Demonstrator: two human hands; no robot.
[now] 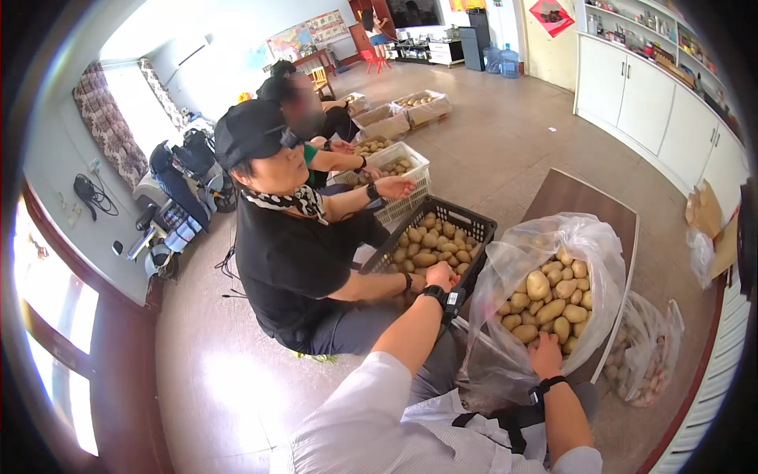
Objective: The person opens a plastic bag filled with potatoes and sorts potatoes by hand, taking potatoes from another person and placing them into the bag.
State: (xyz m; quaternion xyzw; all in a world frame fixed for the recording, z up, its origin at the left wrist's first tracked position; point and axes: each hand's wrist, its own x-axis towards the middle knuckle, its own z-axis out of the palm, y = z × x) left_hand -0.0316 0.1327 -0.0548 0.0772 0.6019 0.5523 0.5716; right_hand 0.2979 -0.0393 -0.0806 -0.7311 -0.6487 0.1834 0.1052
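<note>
My left hand is at the near right corner of a black plastic crate full of potatoes. Its fingers are curled in, and whatever they hold is hidden. Deep in a clear plastic bag, my right hand is closed around a potato at the near edge of the heap of potatoes; its fingertips are partly covered. The bag's mouth is spread wide and it rests on a brown low table. Black bands with small devices circle both my wrists.
A person in a black cap sits at my left, one hand at the black crate. Beyond are another person, a white crate and boxes of potatoes. Another bag of potatoes lies on the floor right of the table. White cabinets line the wall.
</note>
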